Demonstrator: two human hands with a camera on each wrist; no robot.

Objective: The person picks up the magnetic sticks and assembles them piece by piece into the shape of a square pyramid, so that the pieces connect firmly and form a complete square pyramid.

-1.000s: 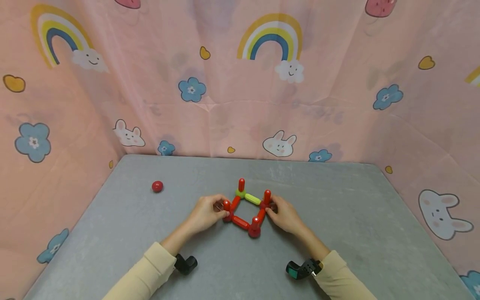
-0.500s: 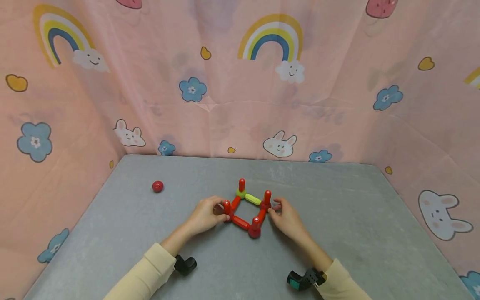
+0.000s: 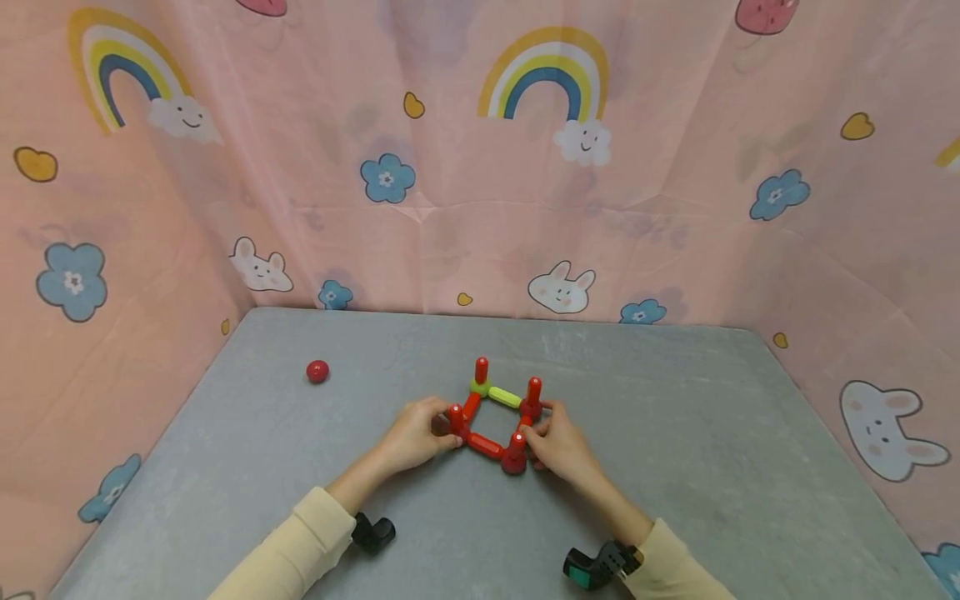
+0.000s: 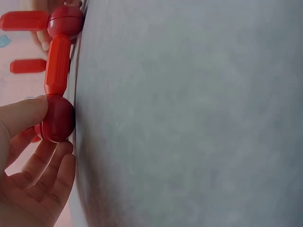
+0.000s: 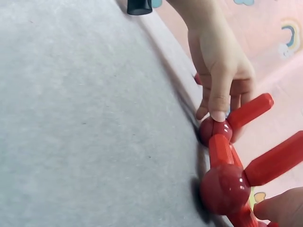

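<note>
A square toy frame of rods and balls (image 3: 485, 446) lies on the table, with a red rod standing up from each corner. Its far corner has a green ball (image 3: 480, 388), joined to a light green rod (image 3: 505, 397); the other visible parts are red. My left hand (image 3: 414, 433) pinches the left corner's red ball (image 4: 59, 119) between thumb and fingers. At the right side, my right hand (image 3: 561, 446) has its thumb and fingers about the red side rod, between the right corner ball (image 3: 530, 407) and the near corner ball (image 5: 225, 189). Its grip is partly hidden.
A loose red ball (image 3: 317, 372) lies at the back left of the grey table (image 3: 712, 467). A pink patterned curtain (image 3: 450, 233) hangs behind and along the sides. Each wrist carries a black camera mount (image 3: 600, 565).
My right hand has come away from the right corner ball and moved nearer, onto the right side rod. The near corner has shifted slightly right. My left hand keeps its hold.
</note>
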